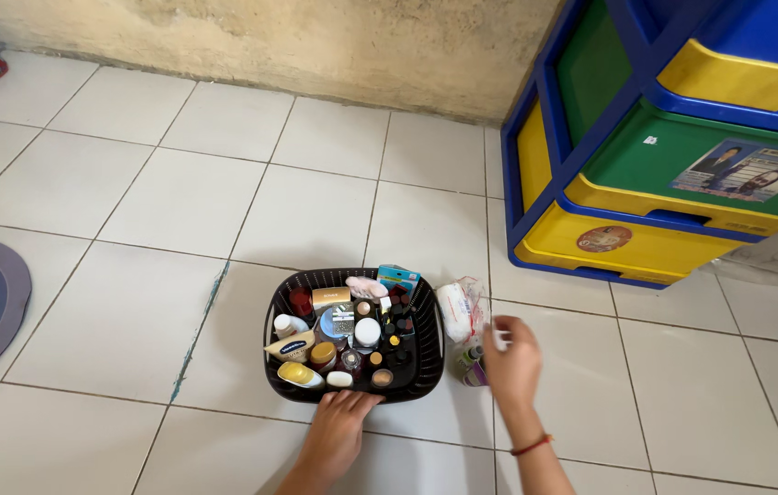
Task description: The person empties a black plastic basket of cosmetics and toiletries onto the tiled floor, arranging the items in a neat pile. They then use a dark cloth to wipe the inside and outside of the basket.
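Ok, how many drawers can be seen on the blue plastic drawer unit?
4. On the blue plastic drawer unit, a yellow bottom drawer, a green drawer above it, a yellow drawer higher, and a blue top drawer, cut off by the frame; more may be hidden.

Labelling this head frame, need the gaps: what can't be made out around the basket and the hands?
- Right hand: blurred; its grip on the small bottles beside the basket cannot be told.
- Left hand: fingertips at the black basket near rim; grasp unclear.
- Basket contents: too small and crowded to identify each.
- White plastic-wrapped bundle: contents unreadable.
- Coloured drawer unit: cut off by the top and right edges.
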